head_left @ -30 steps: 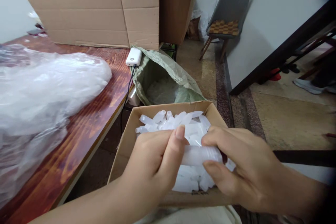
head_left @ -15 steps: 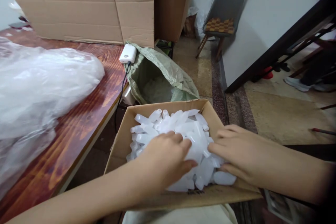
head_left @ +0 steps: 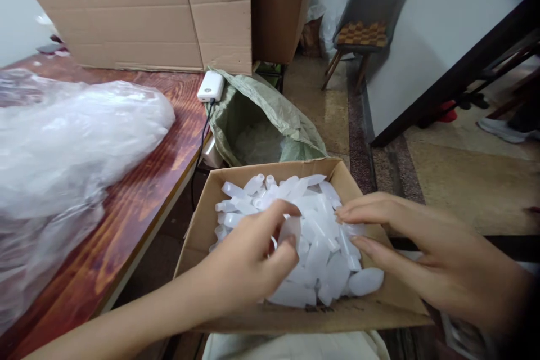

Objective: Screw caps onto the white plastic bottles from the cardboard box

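Observation:
A cardboard box (head_left: 198, 236) holds a heap of translucent white plastic tubes (head_left: 316, 253), each with a narrow neck and a flattened body. Over the heap, my left hand (head_left: 257, 253) pinches one plastic tube (head_left: 290, 232) between thumb and fingers. At the box's right side is my right hand (head_left: 409, 236), its fingers stretched out and the thumb apart. Some tubes lie right at its fingertips, and I cannot tell if it touches them.
Behind the box a green woven sack (head_left: 270, 107) stands open. A wooden table (head_left: 169, 180) at left bears a clear plastic bag (head_left: 84, 140), a white device (head_left: 211, 86) with a black cable, and a large carton (head_left: 139, 11). A grey chair (head_left: 371, 5) stands by the wall.
My left hand has turned and closed its thumb and fingers on a tube. My right hand has spread its thumb away from its fingers. The view has shifted slightly.

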A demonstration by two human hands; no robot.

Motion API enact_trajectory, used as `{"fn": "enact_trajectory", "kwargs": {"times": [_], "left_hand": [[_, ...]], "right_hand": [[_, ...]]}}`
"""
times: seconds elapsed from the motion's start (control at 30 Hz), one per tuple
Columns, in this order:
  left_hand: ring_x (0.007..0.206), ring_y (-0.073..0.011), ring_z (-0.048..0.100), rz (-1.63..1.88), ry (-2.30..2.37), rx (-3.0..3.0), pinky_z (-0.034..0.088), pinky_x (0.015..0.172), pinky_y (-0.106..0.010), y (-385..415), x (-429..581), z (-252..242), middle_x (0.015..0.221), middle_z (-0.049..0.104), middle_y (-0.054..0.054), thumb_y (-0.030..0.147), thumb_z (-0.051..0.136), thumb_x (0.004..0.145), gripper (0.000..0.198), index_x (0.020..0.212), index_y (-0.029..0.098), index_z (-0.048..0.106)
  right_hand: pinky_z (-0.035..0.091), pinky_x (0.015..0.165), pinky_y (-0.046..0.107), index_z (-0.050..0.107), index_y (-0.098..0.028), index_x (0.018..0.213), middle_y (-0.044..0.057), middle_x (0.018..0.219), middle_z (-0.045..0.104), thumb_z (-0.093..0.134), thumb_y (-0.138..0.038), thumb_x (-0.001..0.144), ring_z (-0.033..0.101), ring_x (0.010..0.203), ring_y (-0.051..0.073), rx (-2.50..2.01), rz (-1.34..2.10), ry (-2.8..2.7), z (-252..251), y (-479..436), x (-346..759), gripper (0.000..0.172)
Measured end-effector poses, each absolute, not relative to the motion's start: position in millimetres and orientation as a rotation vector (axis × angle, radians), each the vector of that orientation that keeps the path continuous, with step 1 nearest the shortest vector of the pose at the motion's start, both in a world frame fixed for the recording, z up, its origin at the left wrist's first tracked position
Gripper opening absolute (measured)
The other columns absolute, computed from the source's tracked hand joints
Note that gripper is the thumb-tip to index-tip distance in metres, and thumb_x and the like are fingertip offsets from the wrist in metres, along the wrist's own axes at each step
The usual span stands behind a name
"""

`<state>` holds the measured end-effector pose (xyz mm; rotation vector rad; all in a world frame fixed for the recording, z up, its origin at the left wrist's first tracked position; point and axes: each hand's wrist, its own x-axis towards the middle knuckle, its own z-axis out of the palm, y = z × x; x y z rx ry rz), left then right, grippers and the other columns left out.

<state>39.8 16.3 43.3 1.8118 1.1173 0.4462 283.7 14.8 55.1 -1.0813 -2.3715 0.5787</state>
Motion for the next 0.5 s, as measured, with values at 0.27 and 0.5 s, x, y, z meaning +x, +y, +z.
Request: {"fn": "enact_trajectory", "kwargs": {"times": [0.27,0.5], "left_hand": [[0.076,-0.0077,0.061,0.991,0.966,0.986,0.054,0.07,-0.017,29,37,64,0.09,0.064,0.001,0.025,0.062,0.089,0.014,0.102,0.02,0.061],[0.035,-0.0074,0.05,0.822,0.978,0.814,0.039,0.032,-0.013,19,37,65,0.044,0.051,0.004,0.056,0.056,0.089,0.044,0.071,0.017,0.054]], "right_hand": [[0.049,0.099,0.021,0.059,-0.019,0.114,0.003,0.11,0.068,0.057,-0.004,0.088,0.063,0.108,0.013,-0.868,0.309,-2.209,68,12,253,0.03],[0.059,0.095,0.037,0.058,-0.033,0.126,-0.002,0.123,0.068,0.061,-0.009,0.089,0.068,0.109,0.022,-0.855,0.252,-2.193,66,-11,256,0.044]]}}
